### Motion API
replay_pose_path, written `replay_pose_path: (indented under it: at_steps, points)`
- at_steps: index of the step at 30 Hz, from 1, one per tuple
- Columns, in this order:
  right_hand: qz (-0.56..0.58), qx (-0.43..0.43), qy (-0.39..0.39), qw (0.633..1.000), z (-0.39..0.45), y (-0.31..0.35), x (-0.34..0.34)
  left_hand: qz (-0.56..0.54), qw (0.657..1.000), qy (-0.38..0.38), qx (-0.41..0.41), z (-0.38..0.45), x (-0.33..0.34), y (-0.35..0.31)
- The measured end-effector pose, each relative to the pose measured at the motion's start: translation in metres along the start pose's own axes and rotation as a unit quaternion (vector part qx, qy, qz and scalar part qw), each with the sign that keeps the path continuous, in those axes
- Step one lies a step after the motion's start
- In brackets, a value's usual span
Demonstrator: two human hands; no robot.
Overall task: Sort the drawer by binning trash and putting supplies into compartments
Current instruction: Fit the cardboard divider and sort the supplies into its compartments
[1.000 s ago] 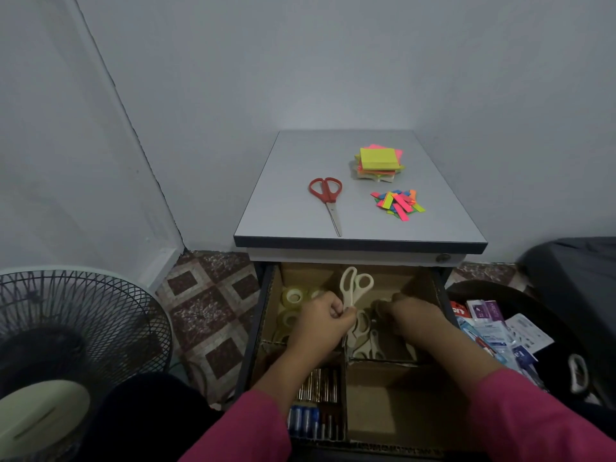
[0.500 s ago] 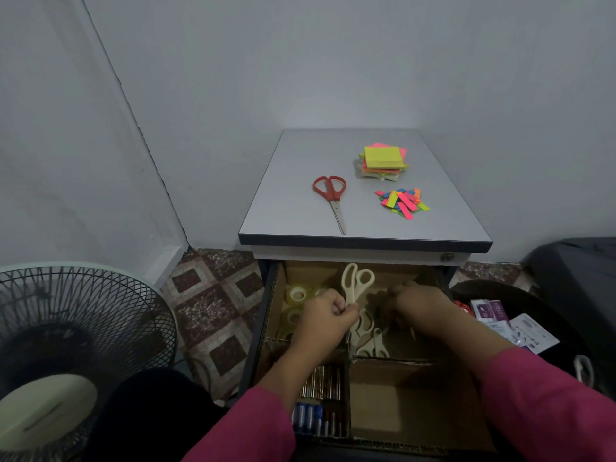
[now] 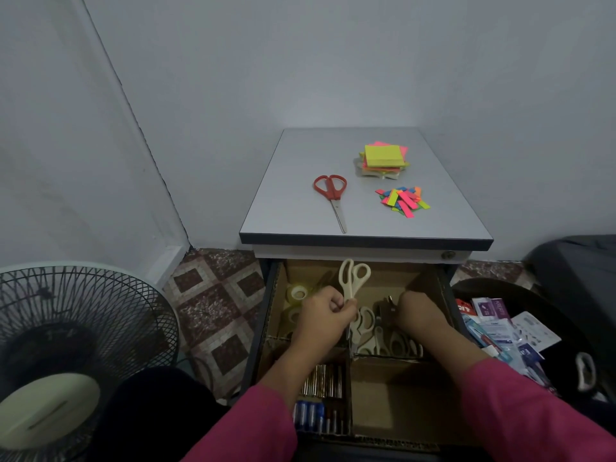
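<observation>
The open drawer [image 3: 443,295] holds cardboard compartments. My left hand [image 3: 325,315] grips a pair of cream scissors [image 3: 353,278] by the blades, handles pointing up and away. My right hand [image 3: 421,311] reaches into the far right compartment, fingers curled around a small dark object [image 3: 386,310] I cannot identify. More cream scissors [image 3: 376,338] lie in that compartment. Tape rolls [image 3: 297,292] sit in the far left compartment, batteries [image 3: 321,381] in the near left one. The near right compartment [image 3: 400,395] looks bare.
On the cabinet top [image 3: 290,195] lie red scissors [image 3: 331,195], a stack of sticky notes [image 3: 383,160] and coloured paper strips [image 3: 403,201]. A black bin [image 3: 520,295] with wrappers [image 3: 500,331] stands at the right. A fan [image 3: 66,345] stands at the left.
My right hand has shifted slightly right inside the far compartment, uncovering the dark object. My left hand keeps its grip on the cream scissors, held a little higher.
</observation>
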State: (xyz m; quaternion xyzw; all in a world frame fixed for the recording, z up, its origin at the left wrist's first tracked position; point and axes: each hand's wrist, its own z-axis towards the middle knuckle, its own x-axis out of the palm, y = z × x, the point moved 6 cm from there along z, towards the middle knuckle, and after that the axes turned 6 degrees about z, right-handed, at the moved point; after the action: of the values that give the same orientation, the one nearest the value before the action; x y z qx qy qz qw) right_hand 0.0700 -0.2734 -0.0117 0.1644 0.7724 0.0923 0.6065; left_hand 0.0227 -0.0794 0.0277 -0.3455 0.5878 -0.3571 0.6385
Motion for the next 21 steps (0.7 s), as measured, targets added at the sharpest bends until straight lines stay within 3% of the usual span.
replay_pose_path:
  at_steps: [8,15,21]
  points:
    - [-0.021,-0.012,0.03,0.999,-0.002,0.004,0.006,-0.001,1.0,-0.001,-0.005,-0.001,0.001,0.0]
    - [0.008,-0.047,-0.019,0.999,0.001,0.016,-0.016,-0.004,1.0,0.004,-0.007,-0.003,0.001,0.0]
    - [-0.116,-0.178,0.028,0.977,-0.003,0.028,-0.013,-0.001,1.0,0.0,-0.006,-0.002,0.0,0.0]
